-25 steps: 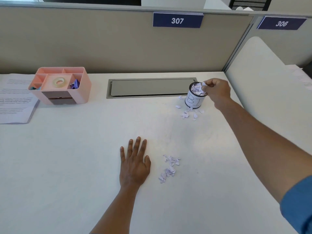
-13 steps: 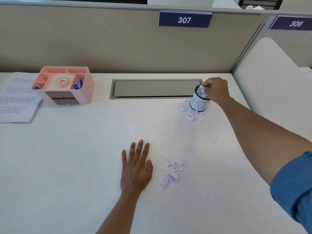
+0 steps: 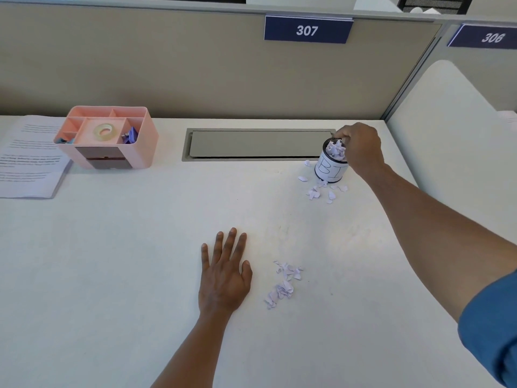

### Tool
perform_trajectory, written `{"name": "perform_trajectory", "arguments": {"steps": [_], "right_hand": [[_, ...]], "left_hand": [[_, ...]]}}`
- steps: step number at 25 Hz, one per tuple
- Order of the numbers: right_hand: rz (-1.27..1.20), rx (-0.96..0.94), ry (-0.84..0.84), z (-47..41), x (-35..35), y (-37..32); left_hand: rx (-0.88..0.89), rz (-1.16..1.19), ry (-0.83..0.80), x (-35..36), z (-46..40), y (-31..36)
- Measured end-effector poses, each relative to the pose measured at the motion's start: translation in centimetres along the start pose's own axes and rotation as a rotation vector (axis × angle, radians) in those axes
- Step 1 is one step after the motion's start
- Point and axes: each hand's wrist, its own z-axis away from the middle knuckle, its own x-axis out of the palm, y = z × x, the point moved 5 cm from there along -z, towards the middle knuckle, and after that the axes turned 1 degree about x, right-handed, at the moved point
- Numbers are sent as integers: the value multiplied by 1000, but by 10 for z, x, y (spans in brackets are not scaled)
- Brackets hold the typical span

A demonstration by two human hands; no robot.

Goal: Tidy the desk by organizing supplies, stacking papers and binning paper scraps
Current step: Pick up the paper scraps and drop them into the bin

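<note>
A small mesh cup labelled as a bin [image 3: 329, 171] stands at the back right of the white desk [image 3: 112, 261], heaped with lilac paper scraps. My right hand [image 3: 362, 149] reaches over its rim, fingertips bunched on scraps at the top. More lilac scraps [image 3: 319, 191] lie scattered around the cup's base. A second little heap of scraps [image 3: 284, 285] lies near the middle. My left hand [image 3: 223, 275] rests flat on the desk just left of that heap, fingers spread, holding nothing.
A pink desk organizer [image 3: 140, 155] with a tape roll [image 3: 104, 132] and clips stands at the back left, beside stacked printed papers [image 3: 25, 166]. A grey cable hatch [image 3: 260, 144] is set into the desk. Partition walls close the back; a neighbouring desk [image 3: 447, 141] is at right.
My right hand has dropped from just above the cup down onto its rim with the scraps. The left hand stays flat. My view has shifted slightly.
</note>
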Motion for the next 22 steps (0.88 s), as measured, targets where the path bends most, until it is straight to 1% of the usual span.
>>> {"name": "perform_trajectory", "arguments": {"steps": [2, 3, 4, 5, 6, 8, 10, 11, 14, 17, 19, 22], "right_hand": [[-63, -10, 111, 17, -12, -14], [-115, -33, 132, 32, -13, -24], [-171, -58, 112, 52, -9, -34], [-219, -68, 49, 75, 1, -42], [-238, -54, -49, 101, 16, -47], [-170, 17, -260, 155, 48, -48], [-63, 57, -393, 202, 69, -48], [-9, 49, -425, 220, 74, -50], [121, -43, -417, 265, 76, -71], [94, -114, -471, 304, 74, -91], [11, -74, -508, 316, 69, -88], [28, 110, -537, 324, 61, -75]], "left_hand": [[1, 6, 1, -1, 0, 0], [1, 7, 1, -2, 0, 0], [1, 7, 0, -2, 0, 1], [1, 6, -3, -2, 0, 1], [0, 6, -4, -2, 0, 1], [-4, 7, -6, -1, 0, 1], [-5, 5, -10, -1, 0, 1], [-4, 8, -10, 0, 0, 1], [-1, 15, -12, 0, 0, 1], [0, 14, -15, 0, 0, 0], [-1, 10, -15, 0, 1, 0], [0, 8, -14, 1, 1, 0]]}}
